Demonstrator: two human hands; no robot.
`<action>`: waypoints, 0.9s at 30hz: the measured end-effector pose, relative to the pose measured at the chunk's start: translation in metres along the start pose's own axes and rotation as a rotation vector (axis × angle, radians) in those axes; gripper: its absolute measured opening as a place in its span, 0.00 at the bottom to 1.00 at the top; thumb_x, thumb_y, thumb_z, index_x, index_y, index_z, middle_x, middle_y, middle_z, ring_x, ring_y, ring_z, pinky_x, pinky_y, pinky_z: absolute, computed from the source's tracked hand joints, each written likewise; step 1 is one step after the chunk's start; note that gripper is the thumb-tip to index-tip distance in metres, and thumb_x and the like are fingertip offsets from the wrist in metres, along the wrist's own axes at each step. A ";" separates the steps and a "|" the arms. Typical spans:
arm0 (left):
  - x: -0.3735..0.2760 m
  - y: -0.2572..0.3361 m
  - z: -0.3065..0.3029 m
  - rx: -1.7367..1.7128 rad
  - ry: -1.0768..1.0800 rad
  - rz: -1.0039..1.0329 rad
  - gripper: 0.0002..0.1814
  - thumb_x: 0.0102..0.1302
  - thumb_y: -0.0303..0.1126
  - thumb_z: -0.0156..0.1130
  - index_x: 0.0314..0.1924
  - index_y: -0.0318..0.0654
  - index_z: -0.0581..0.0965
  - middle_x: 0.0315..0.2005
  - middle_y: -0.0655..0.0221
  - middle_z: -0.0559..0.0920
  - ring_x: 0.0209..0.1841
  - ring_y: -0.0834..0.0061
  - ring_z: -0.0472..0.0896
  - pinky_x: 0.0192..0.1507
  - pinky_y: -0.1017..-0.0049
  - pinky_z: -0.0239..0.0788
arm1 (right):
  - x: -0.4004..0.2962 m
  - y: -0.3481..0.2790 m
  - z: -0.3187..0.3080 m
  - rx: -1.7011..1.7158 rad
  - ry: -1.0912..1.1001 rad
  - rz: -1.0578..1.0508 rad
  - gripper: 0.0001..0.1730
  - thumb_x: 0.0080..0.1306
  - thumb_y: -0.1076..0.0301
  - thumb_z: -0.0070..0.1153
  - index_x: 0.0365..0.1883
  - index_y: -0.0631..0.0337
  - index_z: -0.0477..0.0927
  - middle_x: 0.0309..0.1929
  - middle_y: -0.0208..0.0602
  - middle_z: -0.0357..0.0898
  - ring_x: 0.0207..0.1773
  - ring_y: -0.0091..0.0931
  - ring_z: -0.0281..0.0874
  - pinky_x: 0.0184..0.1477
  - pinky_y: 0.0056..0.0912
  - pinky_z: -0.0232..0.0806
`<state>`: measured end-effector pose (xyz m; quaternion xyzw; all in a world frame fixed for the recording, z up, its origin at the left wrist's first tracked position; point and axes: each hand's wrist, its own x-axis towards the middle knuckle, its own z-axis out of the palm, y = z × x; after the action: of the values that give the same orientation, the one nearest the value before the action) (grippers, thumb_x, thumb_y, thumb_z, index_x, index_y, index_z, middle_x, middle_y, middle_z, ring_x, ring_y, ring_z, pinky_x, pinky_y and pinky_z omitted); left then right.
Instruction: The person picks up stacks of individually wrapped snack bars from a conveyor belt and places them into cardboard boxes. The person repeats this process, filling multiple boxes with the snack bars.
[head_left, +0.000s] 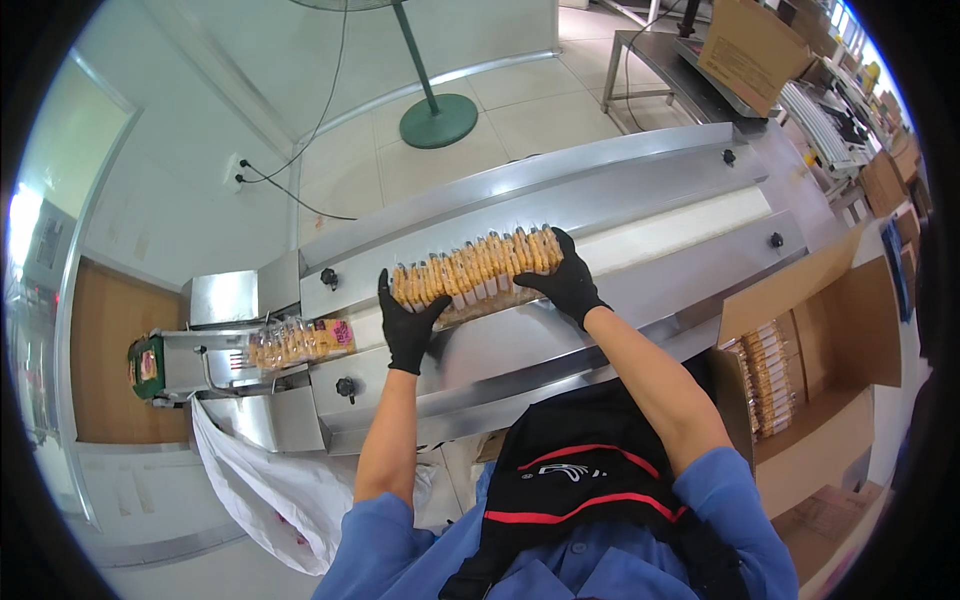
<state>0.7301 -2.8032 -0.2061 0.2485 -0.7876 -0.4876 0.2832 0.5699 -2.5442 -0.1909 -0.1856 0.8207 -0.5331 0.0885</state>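
Note:
Between my two black-gloved hands I grip a long row of clear-wrapped, golden snack packets (480, 262), standing on edge face to face. My left hand (409, 326) presses on the row's left end, its thumb along the near side. At the right end my right hand (564, 279) closes the row, thumb also at the near side. The row is over the white conveyor belt (675, 229); whether it rests there or is lifted, I cannot tell. More wrapped packets (300, 341) lean in a line on the belt's left end, by the metal outlet.
An open cardboard box (814, 450) at my right holds rows of similar packets. Steel side guards (525, 180) with black knobs line the conveyor. A white sack (262, 487) hangs at the near left. A fan's green base (439, 120) stands on the floor beyond.

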 end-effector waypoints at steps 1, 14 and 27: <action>0.002 0.004 -0.007 0.088 0.002 0.078 0.66 0.45 0.47 0.87 0.76 0.34 0.55 0.64 0.46 0.75 0.62 0.55 0.79 0.63 0.63 0.72 | 0.001 -0.007 -0.007 -0.057 0.006 0.008 0.64 0.47 0.42 0.81 0.75 0.61 0.59 0.66 0.52 0.75 0.69 0.43 0.74 0.69 0.42 0.68; -0.025 0.094 0.005 0.804 -0.616 -0.111 0.74 0.56 0.74 0.67 0.80 0.32 0.35 0.33 0.43 0.87 0.36 0.45 0.88 0.38 0.56 0.80 | -0.042 -0.043 -0.081 -0.631 -0.391 0.378 0.81 0.53 0.13 0.52 0.80 0.72 0.37 0.61 0.64 0.78 0.61 0.49 0.80 0.62 0.46 0.72; -0.063 0.186 0.063 -0.254 -0.209 0.311 0.69 0.50 0.24 0.81 0.82 0.44 0.42 0.75 0.54 0.60 0.74 0.62 0.64 0.74 0.64 0.59 | -0.153 -0.123 -0.182 -0.307 0.463 -0.077 0.65 0.50 0.45 0.78 0.79 0.56 0.54 0.57 0.58 0.76 0.58 0.50 0.78 0.60 0.49 0.71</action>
<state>0.7106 -2.6474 -0.0731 0.0346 -0.7738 -0.5563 0.3008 0.6729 -2.3742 -0.0114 -0.1010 0.8825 -0.4338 -0.1509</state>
